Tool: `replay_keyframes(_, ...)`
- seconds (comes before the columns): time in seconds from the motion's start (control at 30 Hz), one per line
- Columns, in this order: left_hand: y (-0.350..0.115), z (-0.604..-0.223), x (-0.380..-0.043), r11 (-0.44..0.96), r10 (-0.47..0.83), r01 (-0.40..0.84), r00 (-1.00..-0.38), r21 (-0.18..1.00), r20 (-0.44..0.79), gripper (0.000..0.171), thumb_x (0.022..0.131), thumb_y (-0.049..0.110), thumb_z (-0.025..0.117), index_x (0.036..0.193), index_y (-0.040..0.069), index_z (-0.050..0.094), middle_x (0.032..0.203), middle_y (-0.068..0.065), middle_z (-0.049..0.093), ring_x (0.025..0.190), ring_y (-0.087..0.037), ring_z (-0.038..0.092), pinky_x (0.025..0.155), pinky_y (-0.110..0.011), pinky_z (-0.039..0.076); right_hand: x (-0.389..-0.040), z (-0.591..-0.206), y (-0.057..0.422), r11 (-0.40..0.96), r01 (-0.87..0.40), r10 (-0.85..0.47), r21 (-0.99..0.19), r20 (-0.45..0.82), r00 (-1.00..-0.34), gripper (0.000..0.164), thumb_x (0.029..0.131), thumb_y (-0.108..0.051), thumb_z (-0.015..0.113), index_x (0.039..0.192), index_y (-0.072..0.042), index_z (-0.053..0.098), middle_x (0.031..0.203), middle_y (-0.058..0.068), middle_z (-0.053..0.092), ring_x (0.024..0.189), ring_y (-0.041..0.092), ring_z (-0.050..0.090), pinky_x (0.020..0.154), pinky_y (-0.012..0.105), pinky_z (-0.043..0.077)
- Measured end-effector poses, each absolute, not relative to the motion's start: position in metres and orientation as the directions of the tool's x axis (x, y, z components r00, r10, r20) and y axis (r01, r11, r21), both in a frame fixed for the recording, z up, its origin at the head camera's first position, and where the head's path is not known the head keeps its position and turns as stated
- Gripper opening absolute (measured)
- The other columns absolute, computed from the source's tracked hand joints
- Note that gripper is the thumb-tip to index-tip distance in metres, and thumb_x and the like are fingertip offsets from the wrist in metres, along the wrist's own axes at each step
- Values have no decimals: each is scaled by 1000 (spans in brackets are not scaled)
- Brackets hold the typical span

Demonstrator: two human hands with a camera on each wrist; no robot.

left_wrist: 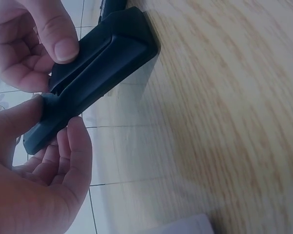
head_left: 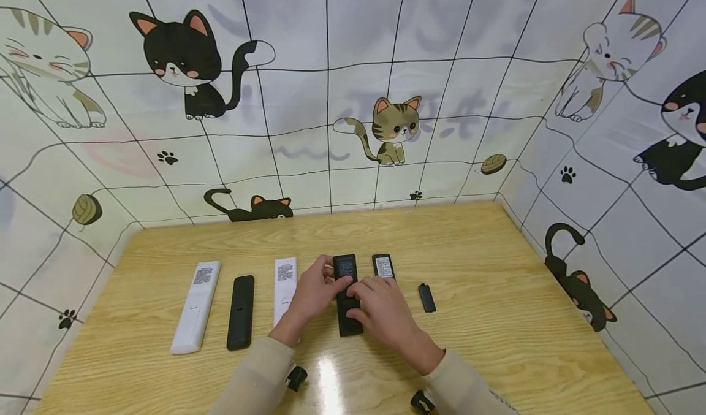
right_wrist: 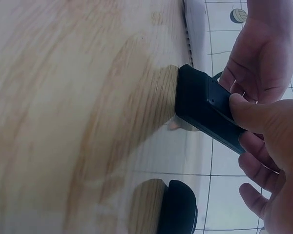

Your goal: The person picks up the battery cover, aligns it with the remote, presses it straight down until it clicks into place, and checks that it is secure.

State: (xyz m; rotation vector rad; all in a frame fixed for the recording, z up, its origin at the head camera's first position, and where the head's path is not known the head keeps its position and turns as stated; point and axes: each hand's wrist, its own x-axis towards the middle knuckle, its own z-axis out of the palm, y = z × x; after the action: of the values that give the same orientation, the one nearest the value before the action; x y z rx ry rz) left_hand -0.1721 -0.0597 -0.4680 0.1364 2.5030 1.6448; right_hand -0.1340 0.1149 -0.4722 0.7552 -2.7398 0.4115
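Observation:
A black remote control [head_left: 349,324] stands between both hands, back side up, its near end by the tabletop. My left hand [head_left: 313,291] grips its far part, thumb on one side and fingers on the other. With thumb and fingers, my right hand [head_left: 382,309] pinches the remote's battery cover [left_wrist: 90,52]. In the left wrist view, one end of this cover is raised, leaving a narrow gap above the remote's body [left_wrist: 115,58]. The inside of the battery compartment is hidden.
Left of the hands lie a white remote [head_left: 195,311], a black remote [head_left: 240,314] and another white remote [head_left: 284,280]. To the right are a labelled black remote [head_left: 383,264], partly hidden, and a loose black cover [head_left: 427,298]. Patterned cloth [head_left: 309,108] borders the wooden table [head_left: 496,341].

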Motion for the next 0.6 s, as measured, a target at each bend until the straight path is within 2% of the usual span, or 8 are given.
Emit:
replay_keyframes(0.17, -59, -467, -171, 394, 148, -20, -985, 919, -85, 33, 90, 23, 71, 114, 8, 53, 98, -12, 68, 74, -13, 62, 62, -28, 55, -134, -473, 114, 858, -441, -369, -262, 283, -885, 41, 79, -43, 78, 109, -20, 61, 91, -9, 64, 89, 10, 59, 87, 37, 42)
replay_keyframes(0.27, -60, -466, -170, 388, 146, -27, -985, 921, -90, 33, 91, 23, 70, 114, 9, 53, 99, -11, 68, 75, -14, 61, 63, -29, 56, -134, -474, 115, 877, -386, -317, -286, 260, -912, 51, 81, -48, 76, 118, -16, 59, 97, -5, 65, 94, 15, 60, 86, 38, 42)
replay_keyframes(0.43, -59, -465, -169, 382, 150, -18, -985, 924, -82, 33, 90, 23, 71, 115, 10, 53, 99, -11, 68, 74, -14, 60, 63, -29, 56, -132, -477, 116, 897, -362, -299, -254, 253, -920, 59, 81, -53, 73, 122, -12, 60, 110, 2, 67, 107, 24, 61, 88, 43, 44)
replay_keyframes(0.6, -59, -464, -166, 396, 147, -3, -987, 918, -67, 34, 90, 24, 71, 115, 12, 53, 100, -10, 68, 73, -15, 57, 62, -28, 53, -133, -478, 113, 911, -342, -293, -232, 221, -930, 59, 83, -57, 69, 120, -11, 63, 108, 3, 67, 106, 26, 61, 89, 44, 45)
